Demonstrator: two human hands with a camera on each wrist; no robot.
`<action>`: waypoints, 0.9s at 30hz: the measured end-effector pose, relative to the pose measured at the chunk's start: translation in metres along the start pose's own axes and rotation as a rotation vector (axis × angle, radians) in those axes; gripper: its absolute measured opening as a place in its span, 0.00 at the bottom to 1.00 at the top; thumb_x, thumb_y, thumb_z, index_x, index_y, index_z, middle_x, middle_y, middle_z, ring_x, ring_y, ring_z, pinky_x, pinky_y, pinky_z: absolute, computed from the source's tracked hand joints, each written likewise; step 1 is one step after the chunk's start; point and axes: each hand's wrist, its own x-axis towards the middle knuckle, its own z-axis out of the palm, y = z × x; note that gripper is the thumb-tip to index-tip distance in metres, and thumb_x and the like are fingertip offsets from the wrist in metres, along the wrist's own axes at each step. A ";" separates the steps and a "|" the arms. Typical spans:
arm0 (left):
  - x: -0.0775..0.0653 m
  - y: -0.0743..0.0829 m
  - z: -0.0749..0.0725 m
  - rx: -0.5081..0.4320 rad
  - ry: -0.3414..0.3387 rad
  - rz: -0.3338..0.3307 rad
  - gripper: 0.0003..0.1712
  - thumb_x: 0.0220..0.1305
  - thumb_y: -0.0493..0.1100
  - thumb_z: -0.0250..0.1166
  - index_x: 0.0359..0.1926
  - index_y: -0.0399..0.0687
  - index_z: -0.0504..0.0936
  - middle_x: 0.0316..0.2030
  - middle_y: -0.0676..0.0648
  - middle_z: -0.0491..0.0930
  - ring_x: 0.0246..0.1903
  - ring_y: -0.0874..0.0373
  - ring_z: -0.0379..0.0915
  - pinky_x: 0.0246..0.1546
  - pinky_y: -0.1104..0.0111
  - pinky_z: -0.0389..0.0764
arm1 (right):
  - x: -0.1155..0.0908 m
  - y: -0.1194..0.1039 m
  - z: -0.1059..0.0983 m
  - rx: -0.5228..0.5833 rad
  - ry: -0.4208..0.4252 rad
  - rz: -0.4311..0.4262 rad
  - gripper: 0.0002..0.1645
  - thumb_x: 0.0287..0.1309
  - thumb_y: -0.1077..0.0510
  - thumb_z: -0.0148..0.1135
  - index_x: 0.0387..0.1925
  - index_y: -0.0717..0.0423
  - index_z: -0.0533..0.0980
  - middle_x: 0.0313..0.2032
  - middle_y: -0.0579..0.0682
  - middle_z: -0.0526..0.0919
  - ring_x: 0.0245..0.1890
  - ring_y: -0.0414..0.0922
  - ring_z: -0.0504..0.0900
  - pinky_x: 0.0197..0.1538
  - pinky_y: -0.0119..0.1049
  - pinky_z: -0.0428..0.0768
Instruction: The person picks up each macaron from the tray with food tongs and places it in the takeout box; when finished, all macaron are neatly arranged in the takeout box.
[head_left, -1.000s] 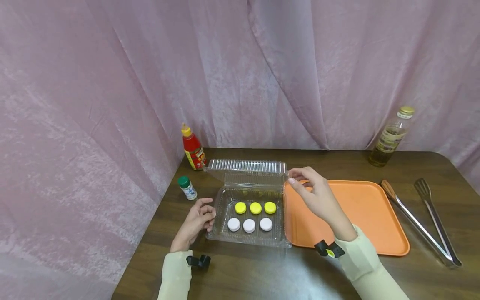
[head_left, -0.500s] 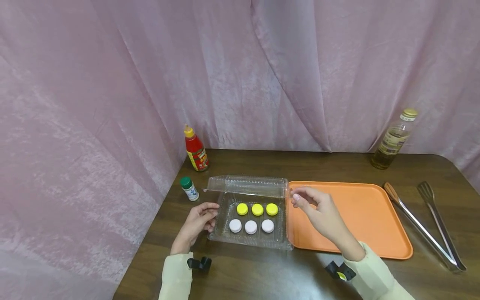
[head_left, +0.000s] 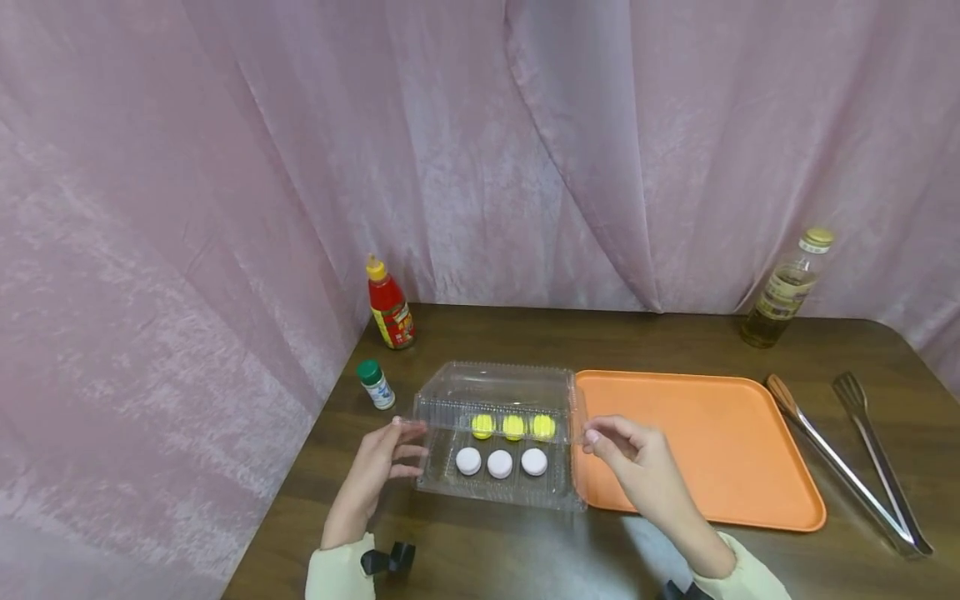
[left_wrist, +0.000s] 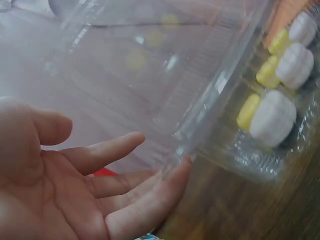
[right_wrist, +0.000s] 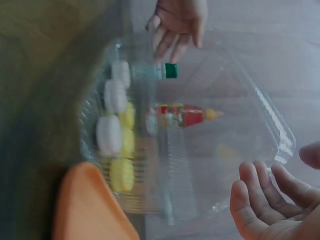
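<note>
A clear plastic clamshell box (head_left: 498,496) lies on the table, with three yellow macarons (head_left: 513,427) behind three white macarons (head_left: 499,464) inside. Its hinged lid (head_left: 495,383) is tilted partway over the tray, and the yellow macarons show through it. My left hand (head_left: 371,471) is at the box's left side, fingers spread and extended, fingertips by the lid's front left corner. At the lid's front right corner is my right hand (head_left: 645,471); its fingers are loosely bent, and the right wrist view shows the thumb apart from them. Exact contact with the clear plastic is hard to see.
An orange tray (head_left: 697,450) adjoins the box on the right, with metal tongs (head_left: 847,475) beyond it. A red sauce bottle (head_left: 390,308) and a green-capped shaker (head_left: 375,385) stand at left. An oil bottle (head_left: 783,292) stands at back right, before a pink curtain (head_left: 525,167).
The lid has swung down and forward over the tray. My right hand has come down with its corner. My left hand has shifted from the tray's side to the lid's corner, fingers straighter.
</note>
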 end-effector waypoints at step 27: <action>-0.033 -0.018 0.016 -0.003 0.116 0.048 0.19 0.70 0.27 0.55 0.59 0.20 0.73 0.50 0.29 0.79 0.44 0.56 0.82 0.46 0.69 0.83 | -0.035 0.028 0.025 -0.006 0.021 0.338 0.24 0.52 0.70 0.70 0.52 0.67 0.75 0.33 0.51 0.78 0.30 0.41 0.78 0.36 0.31 0.81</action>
